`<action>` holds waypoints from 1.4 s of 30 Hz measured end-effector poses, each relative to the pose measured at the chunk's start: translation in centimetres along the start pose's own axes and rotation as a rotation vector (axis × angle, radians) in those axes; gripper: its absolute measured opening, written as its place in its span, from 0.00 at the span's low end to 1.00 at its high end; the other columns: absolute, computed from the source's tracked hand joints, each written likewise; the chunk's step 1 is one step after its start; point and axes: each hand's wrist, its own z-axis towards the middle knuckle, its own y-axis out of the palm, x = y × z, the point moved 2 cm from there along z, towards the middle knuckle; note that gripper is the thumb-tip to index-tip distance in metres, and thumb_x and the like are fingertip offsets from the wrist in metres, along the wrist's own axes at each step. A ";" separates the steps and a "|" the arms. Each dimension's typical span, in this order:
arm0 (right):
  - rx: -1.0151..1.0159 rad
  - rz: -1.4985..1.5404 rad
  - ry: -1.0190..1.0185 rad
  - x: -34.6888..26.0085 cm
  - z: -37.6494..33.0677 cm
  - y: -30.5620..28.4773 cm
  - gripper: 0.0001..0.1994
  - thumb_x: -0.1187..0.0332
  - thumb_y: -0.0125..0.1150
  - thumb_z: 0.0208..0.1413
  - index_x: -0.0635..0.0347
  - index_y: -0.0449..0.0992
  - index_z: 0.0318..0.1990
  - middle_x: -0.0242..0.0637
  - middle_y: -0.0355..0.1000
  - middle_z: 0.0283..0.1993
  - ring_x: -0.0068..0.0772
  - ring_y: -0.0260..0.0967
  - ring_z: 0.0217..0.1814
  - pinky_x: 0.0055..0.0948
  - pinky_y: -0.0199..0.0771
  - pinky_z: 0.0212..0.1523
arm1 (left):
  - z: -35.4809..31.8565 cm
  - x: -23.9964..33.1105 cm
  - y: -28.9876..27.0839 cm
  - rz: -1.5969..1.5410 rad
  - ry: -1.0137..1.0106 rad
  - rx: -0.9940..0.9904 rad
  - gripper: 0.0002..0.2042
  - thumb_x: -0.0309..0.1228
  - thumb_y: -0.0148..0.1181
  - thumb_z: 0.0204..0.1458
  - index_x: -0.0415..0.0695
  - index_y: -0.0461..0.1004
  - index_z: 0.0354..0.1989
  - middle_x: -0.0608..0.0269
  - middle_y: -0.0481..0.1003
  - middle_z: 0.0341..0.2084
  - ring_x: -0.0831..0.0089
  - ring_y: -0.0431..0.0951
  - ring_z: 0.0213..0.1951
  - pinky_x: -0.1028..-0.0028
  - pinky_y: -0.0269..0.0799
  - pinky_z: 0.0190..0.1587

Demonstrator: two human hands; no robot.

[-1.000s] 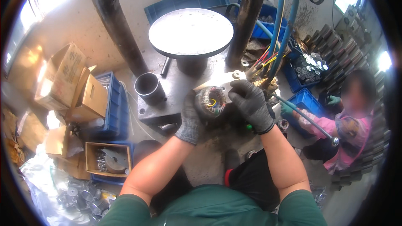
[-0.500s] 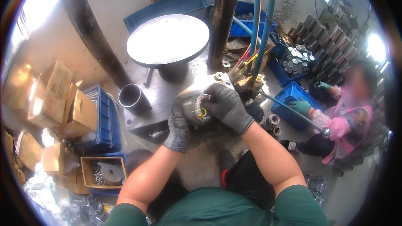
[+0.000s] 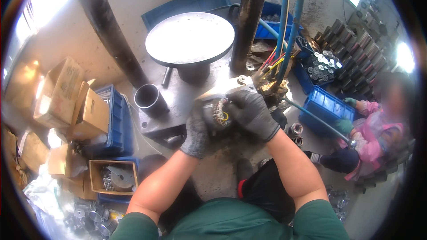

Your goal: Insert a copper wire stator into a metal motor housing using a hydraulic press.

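Both my hands wear dark grey knit gloves and hold a motor stator (image 3: 219,112) between them, just in front of a metal machine table (image 3: 156,126). The stator's end shows a laced copper winding ring and a loop of yellow wire. My left hand (image 3: 195,134) is closed against its left side, some of the fingers out of sight behind it. My right hand (image 3: 254,113) grips the winding edge at the upper right; its fingertips are partly hidden. A dark grey rounded body behind the winding is blurred.
A round metal plate (image 3: 190,38) and a short steel tube (image 3: 150,101) stand on the table. Dark posts and blue hoses (image 3: 293,22) rise behind. Cartons (image 3: 91,114) and blue crates lie left. At right, a person (image 3: 371,138) in pink sits beside a blue bin (image 3: 322,106).
The whole view has shifted slightly, so things sit farther right. My hands keep their hold on the stator. The co-worker's gloved hand has drawn back toward the near edge of the blue bin.
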 end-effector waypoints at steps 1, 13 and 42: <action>0.033 0.066 -0.020 0.5 -0.1 0.0 0.09 0.70 0.68 0.60 0.63 0.83 0.46 0.45 0.81 0.40 0.38 0.81 0.42 0.35 0.79 0.47 | 0.0 0.0 0.1 -0.009 -0.042 0.062 0.35 0.59 0.44 0.69 0.34 0.69 0.63 0.44 0.79 0.51 0.55 0.84 0.49 0.58 0.84 0.52; 0.107 0.579 0.247 -0.9 -0.7 -0.6 0.05 0.74 0.63 0.64 0.64 0.81 0.44 0.34 0.79 0.34 0.23 0.75 0.37 0.29 0.76 0.42 | 1.5 0.2 -1.3 -0.257 -0.168 -0.157 0.34 0.59 0.39 0.67 0.44 0.68 0.67 0.49 0.74 0.60 0.53 0.74 0.62 0.49 0.70 0.66; 0.384 -0.308 0.287 16.6 7.1 -3.2 0.12 0.67 0.65 0.58 0.57 0.84 0.49 0.51 0.82 0.43 0.52 0.82 0.51 0.43 0.79 0.55 | 6.5 -1.2 -5.6 0.107 0.386 -0.107 0.15 0.44 0.48 0.66 0.50 0.74 0.50 0.62 0.79 0.42 0.67 0.80 0.44 0.70 0.79 0.49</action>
